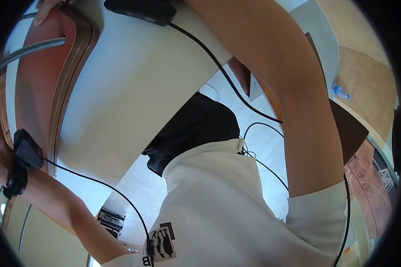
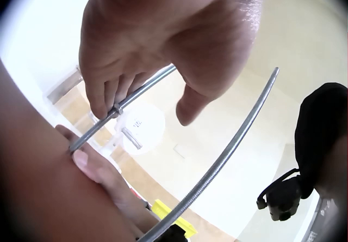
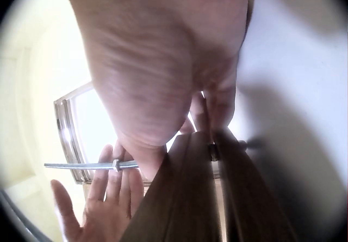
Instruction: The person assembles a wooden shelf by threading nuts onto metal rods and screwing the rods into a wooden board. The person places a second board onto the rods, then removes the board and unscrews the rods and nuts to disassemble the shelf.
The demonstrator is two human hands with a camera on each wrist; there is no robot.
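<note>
Reddish-brown wooden boards (image 1: 33, 89) stand layered together, with a metal threaded rod (image 1: 35, 47) sticking out of their face. My right hand (image 3: 157, 62) grips the boards' edge, thumb on the rod side and fingers reaching over to the other. In the left wrist view a small nut (image 2: 117, 109) sits partway along one rod. My left hand (image 2: 168, 40) is at that rod, its nearly straight fingers lying along it by the nut and its thumb apart. A second threaded rod (image 2: 217, 163) runs alongside. The head view shows only my right fingers (image 1: 45, 11) at the boards' top.
A large pale panel (image 1: 133, 84) lies beside the boards. Black cables (image 1: 218, 62) trail from the wrist cameras past my body. A plastic bottle (image 1: 341, 92) is off to the right. Something yellow (image 2: 174, 218) shows low in the left wrist view.
</note>
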